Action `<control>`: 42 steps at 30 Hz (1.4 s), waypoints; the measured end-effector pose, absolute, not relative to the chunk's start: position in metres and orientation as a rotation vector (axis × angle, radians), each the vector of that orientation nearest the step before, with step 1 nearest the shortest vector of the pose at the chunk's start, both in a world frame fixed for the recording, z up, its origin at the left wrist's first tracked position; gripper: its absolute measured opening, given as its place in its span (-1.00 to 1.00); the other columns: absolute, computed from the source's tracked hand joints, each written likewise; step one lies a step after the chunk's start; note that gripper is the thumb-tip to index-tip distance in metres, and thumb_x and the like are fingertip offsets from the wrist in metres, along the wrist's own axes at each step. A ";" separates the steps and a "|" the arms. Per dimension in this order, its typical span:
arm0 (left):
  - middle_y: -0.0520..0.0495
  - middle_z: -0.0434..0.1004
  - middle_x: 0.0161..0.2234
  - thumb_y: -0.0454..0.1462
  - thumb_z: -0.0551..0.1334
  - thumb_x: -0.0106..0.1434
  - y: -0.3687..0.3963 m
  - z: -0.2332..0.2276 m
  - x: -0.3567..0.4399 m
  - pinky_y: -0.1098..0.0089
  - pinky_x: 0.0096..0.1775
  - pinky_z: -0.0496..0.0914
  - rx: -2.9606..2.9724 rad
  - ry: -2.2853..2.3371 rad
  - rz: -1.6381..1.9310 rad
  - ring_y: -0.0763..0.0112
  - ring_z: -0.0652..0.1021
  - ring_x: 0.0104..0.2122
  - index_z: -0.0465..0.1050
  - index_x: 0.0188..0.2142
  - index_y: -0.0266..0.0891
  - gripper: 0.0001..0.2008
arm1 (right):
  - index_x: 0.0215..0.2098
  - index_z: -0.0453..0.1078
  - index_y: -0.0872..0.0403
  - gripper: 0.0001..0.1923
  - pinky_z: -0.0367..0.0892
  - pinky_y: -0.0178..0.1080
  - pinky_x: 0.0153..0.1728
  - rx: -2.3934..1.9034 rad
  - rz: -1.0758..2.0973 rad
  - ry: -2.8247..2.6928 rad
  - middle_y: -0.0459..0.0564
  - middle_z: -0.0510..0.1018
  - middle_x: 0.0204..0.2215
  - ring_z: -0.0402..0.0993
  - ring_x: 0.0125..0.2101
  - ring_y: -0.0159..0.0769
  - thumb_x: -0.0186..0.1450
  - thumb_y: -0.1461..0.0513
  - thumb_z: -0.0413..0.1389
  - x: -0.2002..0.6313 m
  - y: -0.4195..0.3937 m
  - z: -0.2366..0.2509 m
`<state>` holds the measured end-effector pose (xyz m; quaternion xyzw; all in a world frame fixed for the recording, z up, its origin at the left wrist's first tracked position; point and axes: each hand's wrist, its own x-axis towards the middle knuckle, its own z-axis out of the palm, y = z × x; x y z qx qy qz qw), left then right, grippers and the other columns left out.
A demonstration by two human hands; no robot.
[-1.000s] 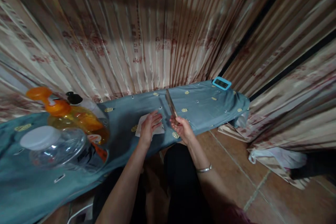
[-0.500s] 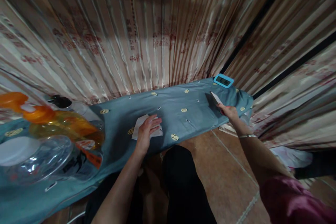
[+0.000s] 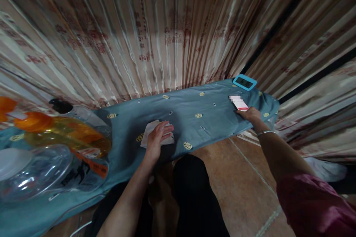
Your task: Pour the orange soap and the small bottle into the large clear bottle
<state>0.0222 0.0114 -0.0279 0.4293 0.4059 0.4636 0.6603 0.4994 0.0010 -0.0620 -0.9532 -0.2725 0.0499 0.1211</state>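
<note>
Here: left hand flat, fingers spread on crumpled white tissue; right hand grips flat glossy phone on blue cloth.

Oil bottle, clear jar, blue clock.

My left hand: bare, no ring or watch showing, forearm uncovered down to frame edge. My right hand: bare too, thin silver bangle round wrist. Forearm uncovered, then magenta-pink sleeve bunched at 4 o'clock, loose soft cloth. Black trousers at 6 o'clock, plain, no markings.
</note>
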 end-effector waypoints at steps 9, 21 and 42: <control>-0.25 0.65 -0.25 0.23 0.28 -0.03 0.011 -0.030 0.022 0.20 -0.16 0.49 0.967 0.893 1.080 0.08 0.63 -0.17 0.51 -0.15 -0.29 -0.32 | 0.26 0.02 0.36 -0.12 0.18 0.06 0.20 -2.707 -0.043 -0.740 0.43 0.24 0.21 0.18 0.22 0.11 0.17 0.11 0.30 0.453 -0.008 -0.053; -0.18 0.59 -0.07 -0.05 0.31 0.15 -0.040 -0.031 -0.023 0.21 -0.01 0.45 1.120 0.995 1.359 0.15 0.57 -0.05 0.48 -0.05 -0.18 -0.59 | 0.28 0.04 0.47 -0.02 0.11 0.06 0.23 -1.891 0.371 -1.461 0.48 0.22 0.23 0.16 0.24 0.14 0.13 -0.08 0.05 0.230 -0.031 -0.058; -0.38 0.14 0.27 -0.17 0.51 -0.18 -0.045 -0.005 -0.146 0.10 0.27 0.18 1.220 1.959 1.826 0.02 0.28 0.25 -0.10 0.30 -0.28 0.15 | 0.23 0.14 0.33 -0.36 0.29 0.11 0.13 -1.374 0.663 -1.754 0.35 0.30 0.20 0.30 0.16 0.01 0.33 0.07 0.03 0.089 -0.097 -0.031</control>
